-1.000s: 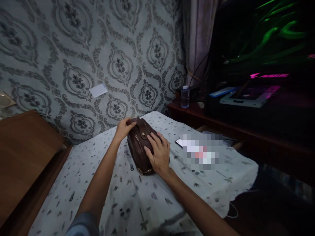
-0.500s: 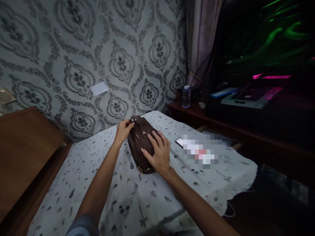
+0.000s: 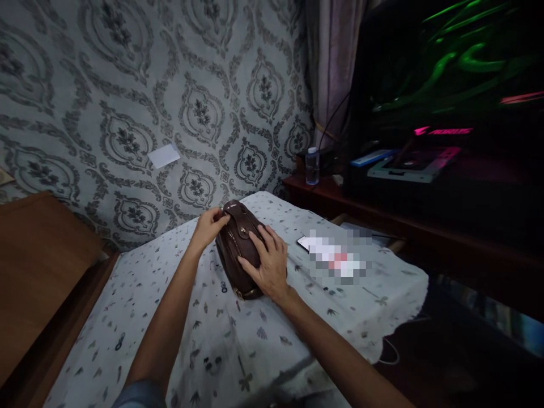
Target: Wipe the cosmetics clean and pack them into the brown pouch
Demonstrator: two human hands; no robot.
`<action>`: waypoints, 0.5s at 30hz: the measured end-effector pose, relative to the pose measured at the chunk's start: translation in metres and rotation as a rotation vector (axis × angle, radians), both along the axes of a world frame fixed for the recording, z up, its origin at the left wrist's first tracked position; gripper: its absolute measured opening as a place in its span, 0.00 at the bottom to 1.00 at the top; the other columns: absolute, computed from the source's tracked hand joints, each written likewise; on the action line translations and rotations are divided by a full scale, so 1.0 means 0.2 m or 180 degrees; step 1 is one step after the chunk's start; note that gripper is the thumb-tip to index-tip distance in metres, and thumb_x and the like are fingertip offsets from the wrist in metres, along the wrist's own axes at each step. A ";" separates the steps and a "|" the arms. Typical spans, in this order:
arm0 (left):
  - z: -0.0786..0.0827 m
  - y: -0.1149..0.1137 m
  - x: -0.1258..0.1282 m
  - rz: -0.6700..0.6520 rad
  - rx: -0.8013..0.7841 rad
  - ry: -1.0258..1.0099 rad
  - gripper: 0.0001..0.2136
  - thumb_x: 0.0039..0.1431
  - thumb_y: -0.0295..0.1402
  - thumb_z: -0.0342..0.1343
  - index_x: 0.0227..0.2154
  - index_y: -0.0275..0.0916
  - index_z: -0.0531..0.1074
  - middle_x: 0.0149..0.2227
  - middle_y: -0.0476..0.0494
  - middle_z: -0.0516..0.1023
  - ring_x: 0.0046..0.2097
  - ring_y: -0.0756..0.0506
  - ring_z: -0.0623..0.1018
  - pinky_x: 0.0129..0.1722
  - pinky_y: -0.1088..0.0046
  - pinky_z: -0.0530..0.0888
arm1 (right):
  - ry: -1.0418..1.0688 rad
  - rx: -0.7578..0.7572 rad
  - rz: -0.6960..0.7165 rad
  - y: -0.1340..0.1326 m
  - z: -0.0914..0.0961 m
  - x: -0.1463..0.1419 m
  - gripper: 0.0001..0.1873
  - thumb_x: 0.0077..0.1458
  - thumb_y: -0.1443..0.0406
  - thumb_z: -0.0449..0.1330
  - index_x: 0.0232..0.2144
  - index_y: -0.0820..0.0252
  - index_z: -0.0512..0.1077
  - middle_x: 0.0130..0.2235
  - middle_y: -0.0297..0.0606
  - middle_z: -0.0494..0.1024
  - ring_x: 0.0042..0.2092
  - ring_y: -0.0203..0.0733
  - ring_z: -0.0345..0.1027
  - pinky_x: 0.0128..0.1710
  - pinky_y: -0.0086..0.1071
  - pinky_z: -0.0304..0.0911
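Note:
A brown leather-look handbag [image 3: 236, 255] lies on the white patterned cloth [image 3: 255, 351]. It has a flap with a gold-coloured stud and a metallic zip line along its top. At the bag's far left end, my left hand [image 3: 208, 228] is closed, thumb and fingers pinched against the edge near the zip. What exactly sits between those fingertips is too small to make out. My right hand [image 3: 271, 263] rests on the bag's right side, fingers spread, thumb across the top.
To the right lies a phone [image 3: 302, 242], mostly blurred out. A clear bottle [image 3: 312, 169] stands on the dark red desk [image 3: 297, 184], near a dark computer case with green and pink lights. A brown wooden board [image 3: 46, 255] borders the cloth at left; patterned wallpaper rises behind.
The whole scene has shifted slightly left as the camera turned to the right. Both hands keep the same places on the handbag.

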State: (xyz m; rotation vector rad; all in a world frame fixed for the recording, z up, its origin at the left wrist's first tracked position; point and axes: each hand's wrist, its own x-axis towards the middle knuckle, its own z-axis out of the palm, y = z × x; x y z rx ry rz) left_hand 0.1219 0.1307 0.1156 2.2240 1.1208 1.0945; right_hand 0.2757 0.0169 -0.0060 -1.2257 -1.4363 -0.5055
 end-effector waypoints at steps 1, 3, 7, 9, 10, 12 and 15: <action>0.01 0.01 0.02 0.0004 0.0039 0.0032 0.07 0.54 0.37 0.61 0.29 0.39 0.74 0.25 0.51 0.72 0.30 0.48 0.70 0.32 0.72 0.66 | 0.0007 0.0021 0.0013 0.00 0.00 0.00 0.28 0.62 0.51 0.60 0.60 0.57 0.69 0.64 0.50 0.71 0.66 0.57 0.61 0.63 0.50 0.58; 0.02 0.03 0.07 -0.0019 0.0145 0.0114 0.08 0.54 0.37 0.62 0.34 0.39 0.77 0.28 0.50 0.75 0.32 0.47 0.72 0.34 0.71 0.68 | 0.0045 0.0041 0.0076 -0.01 0.00 0.01 0.26 0.64 0.53 0.58 0.60 0.58 0.68 0.65 0.52 0.69 0.67 0.57 0.60 0.63 0.50 0.59; 0.01 0.06 0.18 -0.0045 0.0438 0.0489 0.11 0.53 0.36 0.65 0.40 0.40 0.80 0.37 0.44 0.80 0.42 0.42 0.77 0.45 0.66 0.72 | 0.0213 -0.0002 0.0173 -0.03 -0.03 0.00 0.27 0.67 0.57 0.54 0.64 0.61 0.62 0.66 0.54 0.66 0.68 0.57 0.58 0.65 0.53 0.58; 0.00 0.07 0.22 0.0126 0.0584 0.0742 0.11 0.53 0.35 0.66 0.40 0.40 0.81 0.39 0.42 0.81 0.45 0.39 0.77 0.49 0.63 0.71 | 0.0372 -0.0021 0.0119 -0.02 -0.04 -0.01 0.31 0.67 0.55 0.55 0.66 0.63 0.58 0.67 0.57 0.64 0.68 0.59 0.58 0.65 0.56 0.59; -0.01 0.07 0.23 0.0211 0.0619 0.0841 0.10 0.54 0.35 0.66 0.39 0.40 0.81 0.38 0.41 0.80 0.45 0.38 0.76 0.49 0.62 0.71 | 0.0463 -0.0042 0.0084 -0.02 -0.05 -0.02 0.33 0.67 0.54 0.55 0.67 0.63 0.57 0.67 0.58 0.63 0.68 0.61 0.58 0.65 0.57 0.59; -0.02 0.07 0.25 0.0281 0.0613 0.0925 0.08 0.54 0.36 0.65 0.37 0.40 0.81 0.36 0.42 0.80 0.43 0.39 0.76 0.47 0.63 0.71 | 0.0594 -0.0099 0.0060 -0.01 -0.07 -0.02 0.35 0.66 0.52 0.56 0.68 0.63 0.55 0.68 0.59 0.60 0.68 0.62 0.57 0.64 0.59 0.61; -0.02 0.07 0.26 0.0261 0.0534 0.0853 0.06 0.56 0.37 0.63 0.32 0.41 0.80 0.30 0.45 0.77 0.38 0.41 0.75 0.42 0.66 0.70 | 0.0577 -0.0122 0.0111 -0.01 -0.08 -0.03 0.34 0.67 0.54 0.56 0.68 0.62 0.55 0.68 0.58 0.60 0.68 0.62 0.58 0.64 0.58 0.62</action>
